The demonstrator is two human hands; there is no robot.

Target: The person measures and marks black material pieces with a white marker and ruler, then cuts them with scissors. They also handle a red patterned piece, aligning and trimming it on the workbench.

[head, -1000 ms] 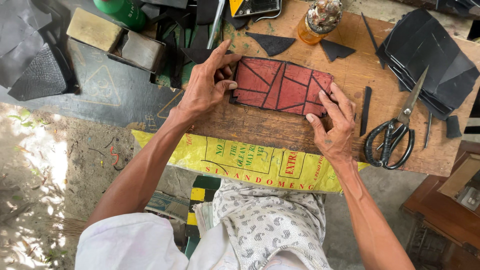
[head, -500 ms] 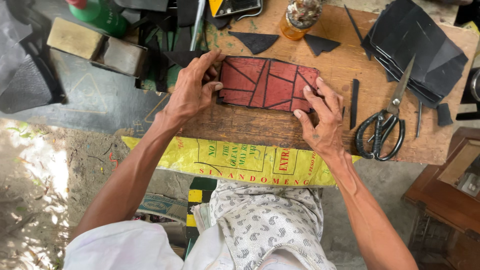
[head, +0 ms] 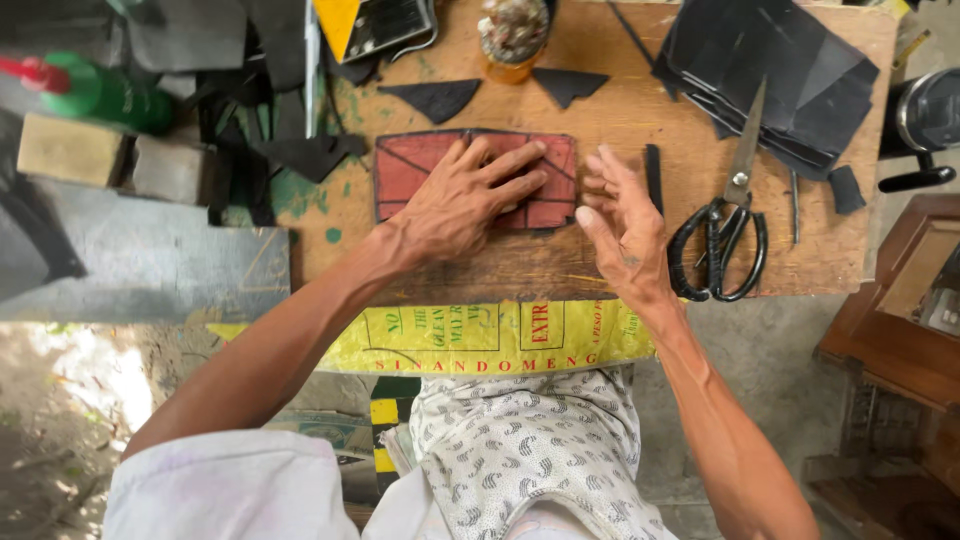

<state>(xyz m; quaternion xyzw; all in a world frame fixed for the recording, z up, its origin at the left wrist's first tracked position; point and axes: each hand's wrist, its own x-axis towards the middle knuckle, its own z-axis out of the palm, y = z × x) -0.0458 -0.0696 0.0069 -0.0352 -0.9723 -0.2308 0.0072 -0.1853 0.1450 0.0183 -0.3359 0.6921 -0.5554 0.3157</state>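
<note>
Left hand: flat, fingers spread, pressing on the red piece.
Right hand: open, empty, just beside the piece.
Piece: lies on the table.
Scissors: right of the hands.

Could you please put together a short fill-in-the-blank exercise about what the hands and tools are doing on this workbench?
1. The left hand lies flat on a ____ patchwork panel.
2. The right hand hovers open just ____ of that panel.
3. The scissors lie ____, untouched, on the wooden board.
4. Two dark ____-shaped scraps lie above the panel.

Missing words: red; right; closed; triangle
</note>
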